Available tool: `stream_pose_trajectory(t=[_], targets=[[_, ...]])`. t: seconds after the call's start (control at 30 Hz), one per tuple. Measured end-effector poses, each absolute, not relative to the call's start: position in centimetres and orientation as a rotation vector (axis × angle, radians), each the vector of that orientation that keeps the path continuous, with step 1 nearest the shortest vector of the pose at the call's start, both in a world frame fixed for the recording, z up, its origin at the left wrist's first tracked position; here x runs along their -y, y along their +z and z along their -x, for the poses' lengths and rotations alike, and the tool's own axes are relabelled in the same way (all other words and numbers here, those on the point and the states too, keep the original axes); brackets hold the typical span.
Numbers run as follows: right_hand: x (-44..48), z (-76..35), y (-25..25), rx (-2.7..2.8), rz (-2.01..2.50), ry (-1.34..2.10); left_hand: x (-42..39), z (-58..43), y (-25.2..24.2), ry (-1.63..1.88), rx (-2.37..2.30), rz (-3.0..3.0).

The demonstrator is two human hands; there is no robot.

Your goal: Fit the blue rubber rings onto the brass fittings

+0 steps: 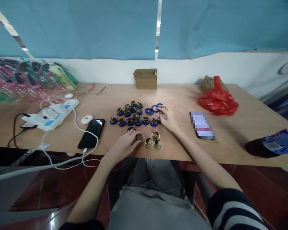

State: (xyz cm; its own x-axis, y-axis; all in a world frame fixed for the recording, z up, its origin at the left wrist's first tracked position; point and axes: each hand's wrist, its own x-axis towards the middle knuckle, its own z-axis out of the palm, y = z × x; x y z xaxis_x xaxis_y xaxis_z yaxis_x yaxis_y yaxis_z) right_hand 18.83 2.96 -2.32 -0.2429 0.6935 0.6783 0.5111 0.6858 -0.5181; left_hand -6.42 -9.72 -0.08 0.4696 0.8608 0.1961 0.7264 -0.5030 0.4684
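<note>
My left hand (126,143) rests on the wooden table (172,99), its fingers closed round a small brass part (139,137). Three more bare brass parts (154,140) lie just to its right. My right hand (167,117) reaches further in, its fingertips pinching a blue ring (158,107) from a small cluster of loose blue rings (149,111). Between the hands sit several brass parts fitted with blue rings (132,116), set out in rows.
A black phone (91,133) on a white cable lies left of the parts, beside a white power strip (50,115). A second phone (202,125) and a red plastic bag (218,99) are on the right. A cardboard box (146,78) stands at the back, a dark bottle (273,145) lies far right.
</note>
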Motion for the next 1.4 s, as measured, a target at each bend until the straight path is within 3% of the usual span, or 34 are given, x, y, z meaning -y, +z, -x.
stream_pose_trajectory(t=[0.23, 0.43, 0.7, 1.07, 1.4], targets=[[-0.3, -19.8, 0.0, 1.806, 0.998, 0.297, 13.3, 6.7, -0.1, 0.819, -1.176, -2.2], [8.8, -19.5, 1.9, 1.96, 0.962, 0.29, 17.4, 5.7, -1.7, 0.931, -0.985, -1.698], [19.8, -19.1, -2.9, 1.974, 0.882, 0.503, 18.9, 2.3, -3.9, 0.956, -0.924, -1.173], [20.5, -18.8, -3.8, 2.135, 0.873, 0.327, 19.6, 1.6, -5.7, 0.967, -0.948, -1.308], [20.0, -19.0, -3.9, 2.175, 0.855, 0.228, 20.2, 2.1, -3.9, 0.941, -0.905, -1.338]])
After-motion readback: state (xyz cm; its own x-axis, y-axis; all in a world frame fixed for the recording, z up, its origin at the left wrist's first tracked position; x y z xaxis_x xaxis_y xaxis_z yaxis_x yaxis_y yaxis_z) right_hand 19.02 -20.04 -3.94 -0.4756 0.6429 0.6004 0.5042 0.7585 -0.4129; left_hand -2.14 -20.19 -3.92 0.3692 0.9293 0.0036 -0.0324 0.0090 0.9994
